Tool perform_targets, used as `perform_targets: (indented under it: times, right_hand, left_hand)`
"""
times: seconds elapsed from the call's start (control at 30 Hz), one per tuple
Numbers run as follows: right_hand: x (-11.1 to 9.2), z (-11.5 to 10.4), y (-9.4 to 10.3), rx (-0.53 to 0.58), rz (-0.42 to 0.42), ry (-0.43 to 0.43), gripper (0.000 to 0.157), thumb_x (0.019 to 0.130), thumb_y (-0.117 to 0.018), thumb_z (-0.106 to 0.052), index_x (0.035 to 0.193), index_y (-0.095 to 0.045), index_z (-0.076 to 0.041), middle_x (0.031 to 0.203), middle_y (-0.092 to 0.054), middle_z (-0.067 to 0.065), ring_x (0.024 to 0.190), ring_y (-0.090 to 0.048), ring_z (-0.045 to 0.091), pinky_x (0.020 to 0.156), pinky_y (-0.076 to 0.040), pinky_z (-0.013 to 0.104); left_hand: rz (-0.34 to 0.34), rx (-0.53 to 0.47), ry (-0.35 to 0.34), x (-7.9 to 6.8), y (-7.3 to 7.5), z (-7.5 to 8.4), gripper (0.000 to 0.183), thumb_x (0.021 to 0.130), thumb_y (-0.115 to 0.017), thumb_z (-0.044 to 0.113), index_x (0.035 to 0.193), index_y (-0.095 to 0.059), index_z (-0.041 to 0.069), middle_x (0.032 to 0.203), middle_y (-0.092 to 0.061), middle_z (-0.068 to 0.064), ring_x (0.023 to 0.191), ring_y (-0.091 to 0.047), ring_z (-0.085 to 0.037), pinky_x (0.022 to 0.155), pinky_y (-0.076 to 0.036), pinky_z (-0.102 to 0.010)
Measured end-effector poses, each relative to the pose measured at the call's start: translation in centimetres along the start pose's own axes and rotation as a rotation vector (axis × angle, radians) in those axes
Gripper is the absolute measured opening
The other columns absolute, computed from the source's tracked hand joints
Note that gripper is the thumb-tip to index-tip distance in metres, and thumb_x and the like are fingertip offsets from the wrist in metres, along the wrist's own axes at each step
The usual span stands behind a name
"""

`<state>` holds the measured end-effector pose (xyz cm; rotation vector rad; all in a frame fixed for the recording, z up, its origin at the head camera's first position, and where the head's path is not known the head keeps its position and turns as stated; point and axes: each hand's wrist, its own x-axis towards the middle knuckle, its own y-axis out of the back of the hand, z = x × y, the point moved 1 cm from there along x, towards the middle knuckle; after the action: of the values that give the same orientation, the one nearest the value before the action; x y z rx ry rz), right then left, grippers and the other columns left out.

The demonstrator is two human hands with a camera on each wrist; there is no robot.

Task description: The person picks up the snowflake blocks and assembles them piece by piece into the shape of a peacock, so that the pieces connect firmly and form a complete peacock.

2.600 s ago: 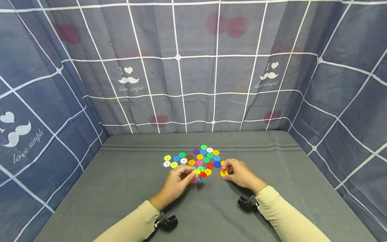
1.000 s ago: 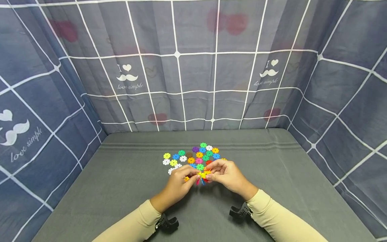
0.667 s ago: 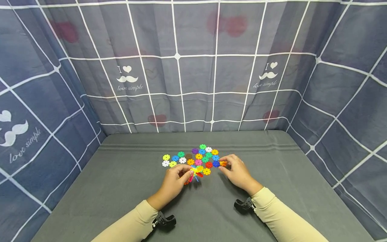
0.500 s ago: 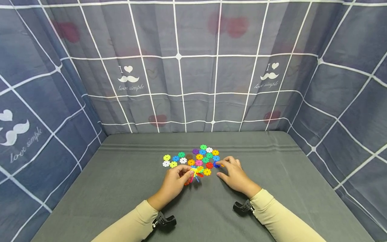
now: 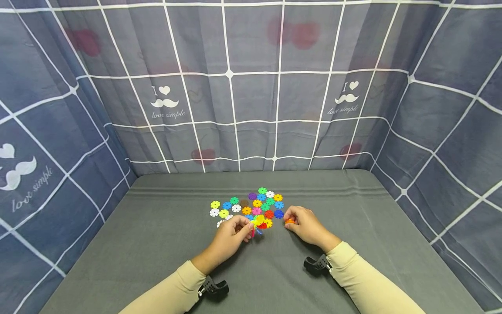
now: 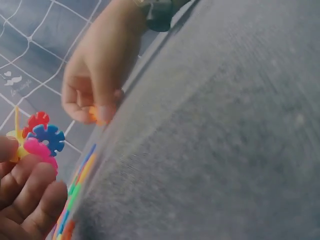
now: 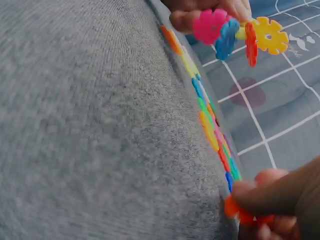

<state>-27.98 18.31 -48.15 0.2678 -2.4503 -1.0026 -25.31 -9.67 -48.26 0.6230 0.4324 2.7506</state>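
My left hand (image 5: 229, 235) pinches a small cluster of interlocking notched plastic discs above the table. In the right wrist view the cluster shows a pink disc (image 7: 210, 26), a blue disc (image 7: 227, 39), a red disc (image 7: 251, 44) and a yellow disc (image 7: 270, 35), standing out at different angles; its pale yellow middle is partly covered by the fingers. To the right, my right hand (image 5: 310, 226) pinches an orange notched disc (image 5: 290, 221) close to the tabletop. Its fingers hide part of that orange piece, and whether it is one disc or two I cannot tell.
Loose notched discs in many colours, such as a purple disc (image 5: 252, 196) and a dark blue disc (image 5: 279, 214), lie flat beyond the hands. Grey cloth covers the table (image 5: 274, 279). A checked curtain (image 5: 251, 96) encloses the back and sides.
The right hand brought a yellow disc to the cluster, where it now sits attached. That hand then moved back right and took hold of orange. The left hand kept its hold on the cluster.
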Motion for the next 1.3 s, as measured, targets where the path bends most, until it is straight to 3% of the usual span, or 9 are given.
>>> perform_targets:
  times: [0.17, 0.23, 0.33, 0.47, 0.7, 1.0, 1.13, 1.3]
  right_hand:
    - [0.0, -1.9, 0.1, 0.266, 0.049, 0.025, 0.018, 0.086, -0.085, 0.003, 0.089, -0.071, -0.008, 0.091, -0.066, 0.0, 0.074, -0.065, 0.012, 0.066, -0.057, 0.026]
    - [0.1, -3.0, 0.1, 0.4, 0.087, 0.069, 0.015, 0.086, -0.086, 0.005, 0.091, -0.075, -0.005, 0.099, -0.071, 0.006, 0.08, -0.071, 0.02, 0.07, -0.061, 0.03]
    - [0.3, -4.5, 0.3, 0.484, 0.099, 0.176, 0.014, 0.087, -0.084, 0.007, 0.099, -0.078, 0.001, 0.11, -0.072, 0.016, 0.091, -0.073, 0.029, 0.077, -0.062, 0.035]
    - [0.2, -5.6, 0.3, 0.456, 0.008, 0.284, 0.025, 0.089, -0.077, 0.014, 0.113, -0.077, 0.006, 0.122, -0.07, 0.023, 0.101, -0.073, 0.032, 0.083, -0.061, 0.037]
    - [0.0, -5.5, 0.1, 0.323, -0.009, 0.339, 0.024, 0.087, -0.082, 0.009, 0.109, -0.08, -0.001, 0.119, -0.074, 0.009, 0.111, -0.069, 0.028, 0.082, -0.06, 0.034]
    - [-0.1, -5.6, -0.2, 0.387, -0.031, 0.271, 0.018, 0.084, -0.087, 0.003, 0.099, -0.082, -0.004, 0.109, -0.075, 0.007, 0.102, -0.071, 0.026, 0.085, -0.059, 0.033]
    - [-0.3, -6.1, -0.8, 0.322, 0.019, 0.272, 0.017, 0.081, -0.091, -0.002, 0.094, -0.083, -0.009, 0.105, -0.076, 0.002, 0.095, -0.073, 0.019, 0.08, -0.06, 0.031]
    - [-0.6, -6.7, -1.4, 0.301, 0.068, 0.245, 0.017, 0.077, -0.094, -0.003, 0.09, -0.084, -0.008, 0.101, -0.078, 0.0, 0.091, -0.073, 0.018, 0.079, -0.06, 0.029]
  left_hand:
    - [0.022, 0.183, -0.171, -0.2, -0.1, 0.2, 0.012, 0.101, -0.072, 0.007, 0.094, -0.064, 0.012, 0.079, -0.062, 0.01, 0.065, -0.056, -0.009, 0.058, -0.05, -0.026]
    - [0.042, 0.232, -0.236, -0.1, -0.2, 0.4, 0.013, 0.099, -0.073, 0.005, 0.094, -0.064, 0.012, 0.079, -0.06, 0.012, 0.066, -0.055, -0.006, 0.058, -0.049, -0.025]
    - [0.053, 0.292, -0.319, 0.0, -0.3, 0.6, 0.013, 0.096, -0.073, 0.0, 0.095, -0.065, 0.01, 0.08, -0.058, 0.012, 0.067, -0.053, -0.004, 0.058, -0.049, -0.024]
    - [0.033, 0.376, -0.415, 0.0, -0.5, 0.9, 0.012, 0.095, -0.073, -0.001, 0.098, -0.067, 0.009, 0.083, -0.053, 0.009, 0.07, -0.049, -0.004, 0.059, -0.046, -0.022]
    - [0.02, 0.411, -0.515, -0.1, -0.4, 1.1, 0.008, 0.098, -0.074, 0.0, 0.102, -0.073, 0.007, 0.094, -0.059, 0.003, 0.079, -0.053, -0.009, 0.066, -0.047, -0.021]
    - [0.007, 0.49, -0.63, 0.0, -0.1, 1.4, 0.006, 0.098, -0.076, 0.004, 0.103, -0.073, 0.006, 0.097, -0.061, 0.001, 0.085, -0.059, -0.011, 0.073, -0.05, -0.02]
    - [-0.009, 0.554, -0.689, -0.1, -0.2, 1.7, 0.011, 0.093, -0.078, 0.0, 0.1, -0.072, 0.004, 0.096, -0.061, 0.0, 0.086, -0.061, -0.013, 0.076, -0.053, -0.024]
    - [-0.004, 0.543, -0.693, -0.2, -0.3, 1.8, 0.01, 0.093, -0.077, -0.002, 0.097, -0.069, 0.004, 0.094, -0.06, 0.0, 0.082, -0.06, -0.013, 0.073, -0.052, -0.026]
